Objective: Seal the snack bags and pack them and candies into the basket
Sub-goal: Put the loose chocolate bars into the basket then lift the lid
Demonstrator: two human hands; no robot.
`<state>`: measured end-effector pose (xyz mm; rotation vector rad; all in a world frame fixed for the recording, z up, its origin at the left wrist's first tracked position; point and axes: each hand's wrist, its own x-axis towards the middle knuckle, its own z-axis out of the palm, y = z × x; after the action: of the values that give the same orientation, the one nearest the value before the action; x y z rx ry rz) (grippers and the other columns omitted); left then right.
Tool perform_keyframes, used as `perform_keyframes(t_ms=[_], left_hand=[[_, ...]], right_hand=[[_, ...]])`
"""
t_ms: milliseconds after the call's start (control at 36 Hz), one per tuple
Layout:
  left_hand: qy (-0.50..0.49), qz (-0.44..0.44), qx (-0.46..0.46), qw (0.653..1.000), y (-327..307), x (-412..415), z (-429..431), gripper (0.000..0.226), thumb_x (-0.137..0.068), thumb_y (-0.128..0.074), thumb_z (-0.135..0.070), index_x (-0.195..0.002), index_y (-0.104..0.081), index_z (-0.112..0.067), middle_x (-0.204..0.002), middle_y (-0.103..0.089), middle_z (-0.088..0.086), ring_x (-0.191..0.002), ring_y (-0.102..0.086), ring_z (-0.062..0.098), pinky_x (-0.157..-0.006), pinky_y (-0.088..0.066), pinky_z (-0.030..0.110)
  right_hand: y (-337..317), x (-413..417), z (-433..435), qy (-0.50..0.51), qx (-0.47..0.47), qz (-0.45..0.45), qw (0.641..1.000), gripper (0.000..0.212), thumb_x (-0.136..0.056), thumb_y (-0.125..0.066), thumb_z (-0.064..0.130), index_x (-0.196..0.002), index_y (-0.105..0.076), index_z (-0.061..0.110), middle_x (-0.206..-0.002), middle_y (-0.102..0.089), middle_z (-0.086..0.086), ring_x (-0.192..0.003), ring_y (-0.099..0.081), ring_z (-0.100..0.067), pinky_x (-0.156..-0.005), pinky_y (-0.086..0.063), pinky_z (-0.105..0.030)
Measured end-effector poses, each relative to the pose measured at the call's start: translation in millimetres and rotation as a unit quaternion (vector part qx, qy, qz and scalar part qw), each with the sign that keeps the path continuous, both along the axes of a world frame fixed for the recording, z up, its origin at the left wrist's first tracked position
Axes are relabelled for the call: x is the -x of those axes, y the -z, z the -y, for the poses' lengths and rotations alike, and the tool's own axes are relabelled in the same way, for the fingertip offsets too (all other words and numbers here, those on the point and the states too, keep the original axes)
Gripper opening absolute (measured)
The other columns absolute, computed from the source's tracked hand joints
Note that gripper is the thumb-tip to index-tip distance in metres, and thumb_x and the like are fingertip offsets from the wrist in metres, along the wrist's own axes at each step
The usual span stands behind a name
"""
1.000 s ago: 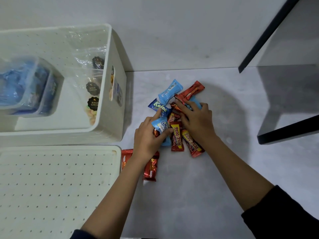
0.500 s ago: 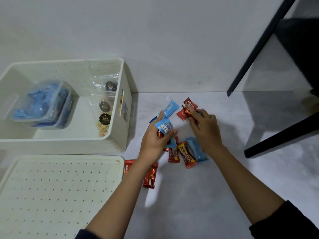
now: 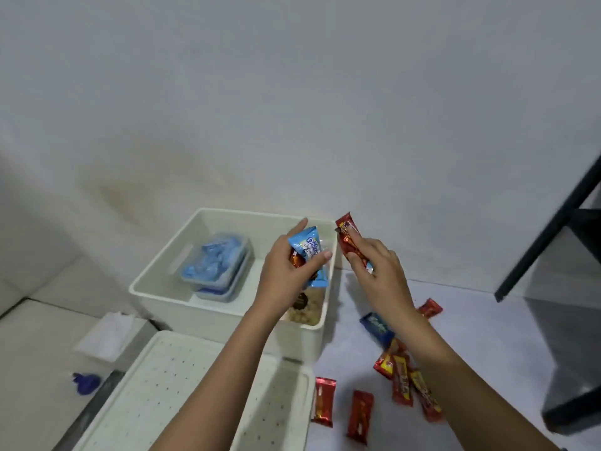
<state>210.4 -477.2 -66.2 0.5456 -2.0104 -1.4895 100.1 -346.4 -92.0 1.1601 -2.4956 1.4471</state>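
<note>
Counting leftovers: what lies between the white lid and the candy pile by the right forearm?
Head view: a red candy by the lid, a second red candy nearer the pile.

Bare forearms, bare left hand (image 3: pixel 284 275), right hand (image 3: pixel 380 271).

The light blue candy wrapper (image 3: pixel 307 251) in the left hand (image 3: pixel 283 278) shows white letters, perhaps "Dila"; print on the red bar (image 3: pixel 348 240) in the right hand (image 3: pixel 379 271) is blurred.
</note>
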Motion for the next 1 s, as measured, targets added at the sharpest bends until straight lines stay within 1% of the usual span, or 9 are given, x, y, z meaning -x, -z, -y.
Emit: perform_keyframes(t_ms=[83, 222, 333, 417, 500, 667, 722, 778, 1000], left_hand=[[-0.040, 0.027, 0.006, 0.999, 1, -20, 48, 0.065, -0.071, -0.079, -0.035, -0.128, -0.048, -0.036, -0.121, -0.061, -0.003, -0.092, -0.064, 0.002, -0.077, -0.054, 0.023], [-0.084, 0.110, 0.019, 0.990, 20, -39, 116, 0.074, -0.068, -0.075, -0.049, -0.134, -0.046, -0.032, -0.104, -0.068, -0.008, -0.097, -0.065, 0.008, -0.088, -0.053, 0.037], [-0.092, 0.138, 0.003, 0.986, 40, -34, 154, 0.061, -0.062, -0.069, -0.058, -0.111, -0.060, -0.023, -0.084, -0.068, -0.002, -0.081, -0.065, 0.016, -0.081, -0.053, 0.048], [-0.083, 0.151, -0.037, 0.984, 51, -24, 169, 0.042, -0.070, -0.075, -0.042, -0.099, -0.062, -0.014, -0.077, -0.068, 0.001, -0.069, -0.063, 0.016, -0.079, -0.055, 0.048], [-0.082, 0.169, -0.060, 0.980, 55, -14, 175, 0.031, -0.075, -0.074, -0.031, -0.093, -0.060, -0.011, -0.083, -0.069, 0.006, -0.076, -0.066, 0.023, -0.068, -0.055, 0.040], [-0.060, 0.227, -0.060, 0.970, 53, 7, 184, 0.049, -0.086, -0.061, -0.027, -0.130, -0.049, -0.008, -0.126, -0.056, 0.010, -0.114, -0.055, 0.026, -0.084, -0.044, 0.030], [-0.049, 0.242, -0.046, 0.968, 53, 13, 188, 0.057, -0.089, -0.058, -0.028, -0.139, -0.040, -0.009, -0.140, -0.045, 0.011, -0.127, -0.045, 0.027, -0.099, -0.039, 0.032], [-0.038, 0.246, -0.044, 0.968, 54, 16, 189, 0.057, -0.090, -0.057, -0.030, -0.140, -0.038, -0.010, -0.143, -0.042, 0.013, -0.129, -0.043, 0.028, -0.103, -0.035, 0.033], [-0.045, 0.183, -0.010, 0.982, 33, 14, 158, 0.050, -0.094, -0.051, -0.030, -0.140, -0.040, -0.013, -0.146, -0.041, 0.008, -0.133, -0.040, 0.023, -0.108, -0.033, 0.034]], right_hand=[[2, -22, 45, -0.026, 0.032, 0.040, 0.998, 0.045, -0.096, -0.049, 0.026, -0.137, -0.040, 0.043, -0.117, -0.058, 0.004, -0.105, -0.050, -0.023, -0.086, -0.041, -0.030], [9, -52, 113, -0.041, 0.078, 0.148, 0.985, 0.045, -0.095, -0.051, 0.022, -0.136, -0.041, 0.039, -0.111, -0.058, 0.004, -0.104, -0.051, -0.014, -0.085, -0.040, -0.023], [19, -63, 155, -0.029, 0.086, 0.245, 0.965, 0.045, -0.095, -0.051, 0.018, -0.137, -0.043, 0.034, -0.121, -0.054, 0.005, -0.106, -0.050, -0.004, -0.092, -0.041, -0.020], [33, -63, 173, -0.012, 0.080, 0.296, 0.952, 0.045, -0.095, -0.052, 0.022, -0.136, -0.044, 0.036, -0.130, -0.053, 0.006, -0.114, -0.049, -0.006, -0.104, -0.041, -0.030], [43, -62, 186, 0.021, 0.065, 0.319, 0.945, 0.044, -0.093, -0.054, 0.026, -0.136, -0.046, 0.035, -0.135, -0.053, 0.010, -0.119, -0.051, -0.010, -0.106, -0.040, -0.040], [39, -52, 199, 0.033, 0.059, 0.361, 0.930, 0.044, -0.098, -0.047, 0.028, -0.141, -0.042, 0.026, -0.122, -0.057, -0.002, -0.076, -0.054, -0.009, -0.058, -0.041, -0.019], [34, -51, 197, 0.032, 0.053, 0.355, 0.933, 0.043, -0.099, -0.044, 0.027, -0.142, -0.040, 0.022, -0.139, -0.050, -0.004, -0.106, -0.059, -0.016, -0.078, -0.047, -0.020], [25, -50, 191, 0.032, 0.049, 0.343, 0.938, 0.044, -0.099, -0.042, 0.026, -0.142, -0.040, 0.019, -0.147, -0.041, 0.001, -0.131, -0.042, -0.014, -0.100, -0.032, -0.021], [-4, -45, 131, 0.026, 0.060, 0.307, 0.950, 0.041, -0.098, -0.045, 0.027, -0.139, -0.043, 0.024, -0.144, -0.044, 0.004, -0.128, -0.042, -0.006, -0.096, -0.036, -0.020]])
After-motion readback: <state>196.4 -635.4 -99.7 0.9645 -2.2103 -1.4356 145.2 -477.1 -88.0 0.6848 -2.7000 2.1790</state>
